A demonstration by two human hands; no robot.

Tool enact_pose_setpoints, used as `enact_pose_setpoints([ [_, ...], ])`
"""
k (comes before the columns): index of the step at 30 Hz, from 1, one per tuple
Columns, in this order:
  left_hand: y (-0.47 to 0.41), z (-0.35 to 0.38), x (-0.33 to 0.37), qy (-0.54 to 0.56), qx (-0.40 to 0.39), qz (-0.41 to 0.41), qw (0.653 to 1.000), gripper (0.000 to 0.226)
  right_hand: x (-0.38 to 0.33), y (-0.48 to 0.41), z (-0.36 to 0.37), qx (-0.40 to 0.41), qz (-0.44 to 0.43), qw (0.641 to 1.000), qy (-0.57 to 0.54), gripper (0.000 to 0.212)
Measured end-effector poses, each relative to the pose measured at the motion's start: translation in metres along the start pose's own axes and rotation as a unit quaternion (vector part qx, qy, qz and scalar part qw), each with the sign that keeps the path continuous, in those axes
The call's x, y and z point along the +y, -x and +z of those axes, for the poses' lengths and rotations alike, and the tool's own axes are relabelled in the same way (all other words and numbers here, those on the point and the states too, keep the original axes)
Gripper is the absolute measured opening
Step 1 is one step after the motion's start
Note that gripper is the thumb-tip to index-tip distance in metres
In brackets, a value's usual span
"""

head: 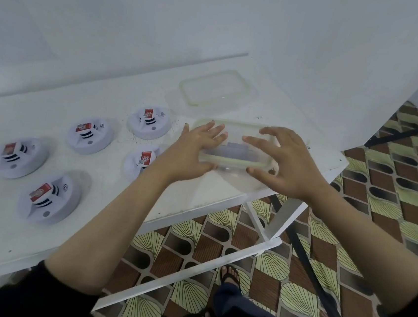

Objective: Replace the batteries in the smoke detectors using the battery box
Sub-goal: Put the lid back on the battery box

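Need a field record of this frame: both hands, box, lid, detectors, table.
left hand: open, fingers spread on left end of battery box
right hand: open, fingers spread at right end of box; contact unclear
battery box: clear, green-rimmed, near table's right corner; contents blurred
lid: clear, flat on table beyond the box, apart from it
smoke detectors: five, white, red labels, left of box; one partly behind left forearm
table: white
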State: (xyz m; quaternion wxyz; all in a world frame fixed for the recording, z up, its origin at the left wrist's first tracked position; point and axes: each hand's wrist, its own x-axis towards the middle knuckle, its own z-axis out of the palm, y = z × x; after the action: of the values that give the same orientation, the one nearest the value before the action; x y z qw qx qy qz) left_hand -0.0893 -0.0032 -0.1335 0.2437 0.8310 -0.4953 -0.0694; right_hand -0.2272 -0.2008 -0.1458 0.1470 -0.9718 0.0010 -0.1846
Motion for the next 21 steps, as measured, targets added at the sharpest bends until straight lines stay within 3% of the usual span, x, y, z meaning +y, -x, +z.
enact_pose_setpoints([
  [3,-0.01,-0.012,-0.009,-0.05,-0.012,-0.003,0.999,0.071,0.001,0.004,-0.008,-0.063,-0.026,0.998,-0.011,0.061],
  [6,-0.007,-0.005,-0.005,-0.054,0.051,-0.008,0.997,0.076,-0.003,0.006,-0.007,-0.108,-0.031,0.994,-0.003,0.062],
  [8,0.002,0.004,0.001,0.035,0.092,-0.002,0.995,0.067,-0.01,0.007,-0.003,-0.067,-0.023,0.997,0.03,0.061],
  [11,0.019,0.02,0.007,0.101,0.069,0.034,0.992,0.075,-0.027,0.01,0.008,0.005,-0.002,0.998,0.068,0.06],
  [15,0.02,0.032,0.004,0.024,0.08,0.051,0.995,0.093,-0.032,0.013,0.015,0.009,0.009,0.995,0.095,0.056],
  [21,0.012,0.046,0.0,-0.114,0.184,0.091,0.972,0.071,-0.023,0.014,0.023,0.056,-0.019,0.993,0.098,0.045],
])
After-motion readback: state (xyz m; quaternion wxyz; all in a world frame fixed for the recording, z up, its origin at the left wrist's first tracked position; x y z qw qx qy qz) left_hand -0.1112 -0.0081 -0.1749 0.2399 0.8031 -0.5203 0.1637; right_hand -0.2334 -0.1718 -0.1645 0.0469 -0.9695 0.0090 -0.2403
